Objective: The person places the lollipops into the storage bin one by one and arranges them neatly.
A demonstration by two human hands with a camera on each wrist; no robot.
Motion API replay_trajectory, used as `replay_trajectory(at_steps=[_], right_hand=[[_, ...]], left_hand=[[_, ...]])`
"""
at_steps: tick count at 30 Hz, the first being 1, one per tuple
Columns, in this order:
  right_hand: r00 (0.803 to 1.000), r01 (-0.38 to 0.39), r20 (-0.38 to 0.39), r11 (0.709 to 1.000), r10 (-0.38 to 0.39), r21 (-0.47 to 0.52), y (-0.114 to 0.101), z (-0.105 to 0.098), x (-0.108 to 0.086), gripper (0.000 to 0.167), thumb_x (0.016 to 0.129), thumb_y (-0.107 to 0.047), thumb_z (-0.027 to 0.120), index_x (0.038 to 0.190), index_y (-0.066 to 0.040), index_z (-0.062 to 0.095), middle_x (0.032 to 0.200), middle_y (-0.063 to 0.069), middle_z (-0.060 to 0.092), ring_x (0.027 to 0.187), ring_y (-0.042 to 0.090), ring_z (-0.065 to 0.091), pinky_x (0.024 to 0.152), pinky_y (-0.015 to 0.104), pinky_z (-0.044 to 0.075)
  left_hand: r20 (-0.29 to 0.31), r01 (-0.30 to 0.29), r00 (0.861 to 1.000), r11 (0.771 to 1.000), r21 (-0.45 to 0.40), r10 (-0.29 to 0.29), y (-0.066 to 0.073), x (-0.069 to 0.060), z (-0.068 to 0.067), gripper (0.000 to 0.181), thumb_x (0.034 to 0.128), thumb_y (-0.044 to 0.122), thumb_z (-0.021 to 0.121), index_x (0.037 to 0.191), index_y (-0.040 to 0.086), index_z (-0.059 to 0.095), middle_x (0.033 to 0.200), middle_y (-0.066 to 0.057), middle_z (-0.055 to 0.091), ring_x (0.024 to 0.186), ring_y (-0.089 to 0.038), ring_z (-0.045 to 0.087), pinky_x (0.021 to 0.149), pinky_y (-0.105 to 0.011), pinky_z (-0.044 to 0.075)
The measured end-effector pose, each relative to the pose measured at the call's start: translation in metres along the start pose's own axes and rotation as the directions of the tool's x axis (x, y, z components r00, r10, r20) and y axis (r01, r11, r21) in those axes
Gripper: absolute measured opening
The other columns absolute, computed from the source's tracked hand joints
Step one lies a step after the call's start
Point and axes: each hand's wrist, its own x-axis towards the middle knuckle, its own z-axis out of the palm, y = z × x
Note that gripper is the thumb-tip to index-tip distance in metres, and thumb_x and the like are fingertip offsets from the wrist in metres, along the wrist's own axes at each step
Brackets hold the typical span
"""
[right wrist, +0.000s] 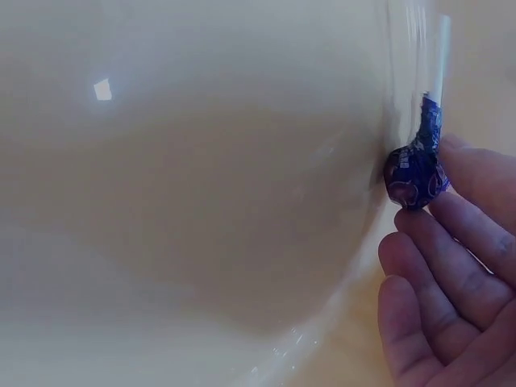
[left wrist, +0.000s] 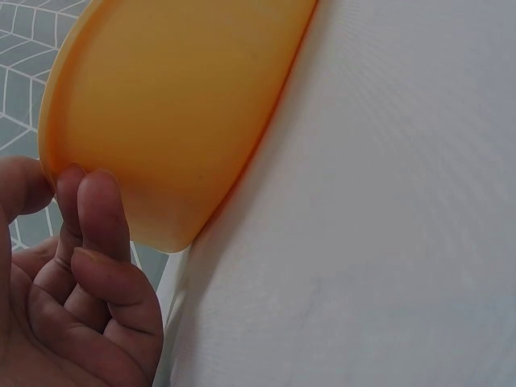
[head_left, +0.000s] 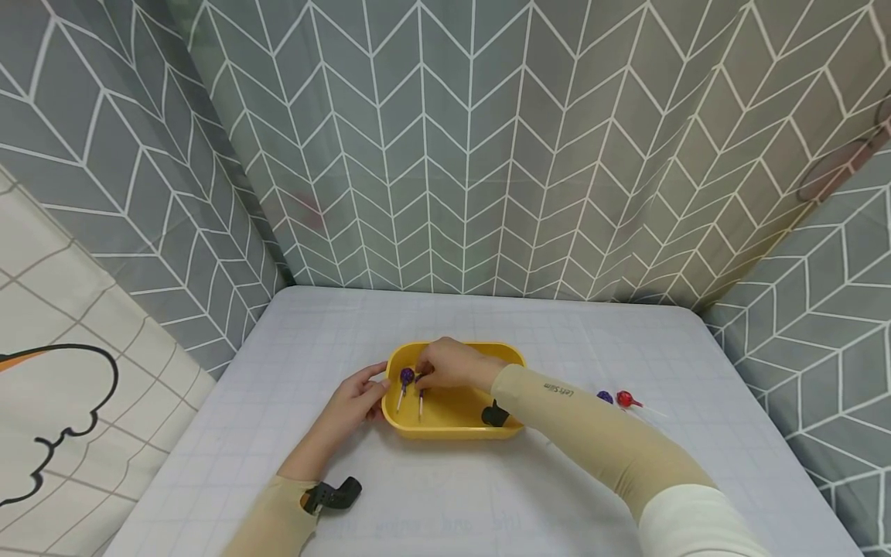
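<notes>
At lower centre of the frame, my left hand (head_left: 358, 398) pinched the yellow tray (head_left: 455, 434) while my right hand (head_left: 451, 364), pinching a purple lollipop (right wrist: 415, 179), seemed mid-placement, likely needing release next.

Right forearm sleeve (head_left: 592, 437) beige, close-fitting, small dark lettering (head_left: 559, 389) on it, looks like "Let's Slim", some creases toward its upper end, where a looser white garment sleeve (head_left: 696, 522) starts. Left forearm sleeve (head_left: 271, 522) same beige, plain where visible, with dark wrist strap (head_left: 312, 497), small orange-brown patch, chunky black rounded left camera (head_left: 341, 493). Right camera (head_left: 495, 415) also black and rounded, partly hidden.
</notes>
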Motion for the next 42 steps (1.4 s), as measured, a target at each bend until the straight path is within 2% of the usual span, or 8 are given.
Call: replay_trajectory(at_steps=[10, 16, 24, 27, 35, 42], right_hand=[[1.000, -0.016, 0.006, 0.999, 0.016, -0.032, -0.001, 0.000, -0.001, 0.022, 0.088, -0.034, 0.076, 0.099, -0.015, 0.078, 0.080, -0.011, 0.069, 0.071, 0.006, 0.057, 0.072, 0.020, 0.048], [1.000, -0.031, -0.004, 0.998, 0.031, -0.051, 0.000, 0.001, -0.001, 0.023, 0.086, -0.035, 0.078, 0.097, -0.015, 0.078, 0.081, -0.010, 0.069, 0.074, 0.005, 0.058, 0.074, 0.020, 0.048], [0.999, -0.044, -0.014, 0.999, 0.043, -0.030, -0.001, 0.001, -0.001, 0.022, 0.085, -0.034, 0.079, 0.096, -0.015, 0.076, 0.085, -0.009, 0.069, 0.076, 0.005, 0.059, 0.075, 0.021, 0.049], [0.999, -0.038, -0.009, 0.999, 0.038, -0.018, -0.002, 0.000, -0.002, 0.021, 0.085, -0.033, 0.079, 0.096, -0.016, 0.076, 0.086, -0.009, 0.069, 0.076, 0.005, 0.059, 0.075, 0.021, 0.049], [1.000, -0.022, -0.015, 0.999, 0.022, -0.030, -0.002, 0.002, -0.001, 0.020, 0.087, -0.036, 0.077, 0.095, -0.018, 0.076, 0.079, -0.014, 0.065, 0.073, 0.007, 0.057, 0.070, 0.021, 0.047], [0.999, -0.047, -0.029, 0.999, 0.046, -0.021, -0.001, 0.002, -0.001, 0.032, 0.085, -0.045, 0.076, 0.097, -0.015, 0.075, 0.078, -0.012, 0.063, 0.072, 0.008, 0.057, 0.068, 0.021, 0.047]], left_hand=[[0.001, -0.015, 1.000, 1.000, -0.002, 0.015, 0.003, -0.002, 0.000, 0.048, 0.1010, 0.035, 0.058, 0.144, 0.016, 0.047, 0.085, -0.012, 0.066, 0.069, -0.025, 0.058, 0.061, -0.031, 0.049], [0.001, -0.005, 1.000, 1.000, 0.001, 0.005, 0.002, -0.001, 0.000, 0.049, 0.1010, 0.036, 0.057, 0.145, 0.017, 0.047, 0.086, -0.012, 0.067, 0.070, -0.024, 0.058, 0.061, -0.031, 0.049], [0.000, 0.001, 1.000, 1.000, -0.010, -0.001, 0.001, 0.000, 0.000, 0.048, 0.1019, 0.032, 0.057, 0.145, 0.015, 0.046, 0.086, -0.013, 0.066, 0.070, -0.025, 0.058, 0.061, -0.032, 0.049], [0.005, 0.010, 1.000, 1.000, -0.009, -0.010, 0.006, -0.001, 0.000, 0.047, 0.1033, 0.027, 0.055, 0.146, 0.012, 0.045, 0.086, -0.016, 0.066, 0.071, -0.027, 0.058, 0.062, -0.034, 0.049], [0.026, -0.001, 1.000, 1.000, -0.012, 0.001, 0.033, -0.015, 0.000, 0.046, 0.1034, 0.021, 0.054, 0.146, 0.006, 0.045, 0.086, -0.018, 0.066, 0.072, -0.030, 0.059, 0.063, -0.035, 0.050], [0.018, 0.002, 1.000, 1.000, -0.015, -0.002, 0.035, -0.017, 0.000, 0.045, 0.1033, 0.022, 0.055, 0.145, 0.007, 0.046, 0.086, -0.017, 0.066, 0.072, -0.031, 0.058, 0.063, -0.034, 0.049]])
